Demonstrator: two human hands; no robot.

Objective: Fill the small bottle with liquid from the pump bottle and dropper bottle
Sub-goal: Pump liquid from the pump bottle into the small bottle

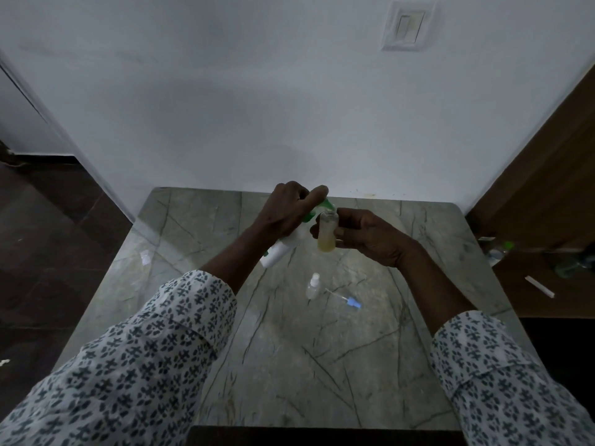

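Note:
My left hand [286, 210] grips a white pump bottle [280, 251] with a green pump head [326, 206], tilted so its nozzle sits over the mouth of the small bottle. One finger rests on top of the pump head. My right hand [367, 235] holds the small clear bottle [327, 231] upright and uncapped; yellowish liquid fills its lower part. Both are held above the far half of the marble table [199, 239]. A small clear dropper bottle [313, 286] with a white cap stands on the table nearer to me. Beside it lies a thin dropper stem with a blue end [346, 300].
A white wall rises right behind the table, with a switch plate [408, 25] high up. A brown wooden door or cabinet [541, 175] stands to the right, with bottles [497, 249] and a white stick [539, 286] on a surface there. Dark floor lies to the left.

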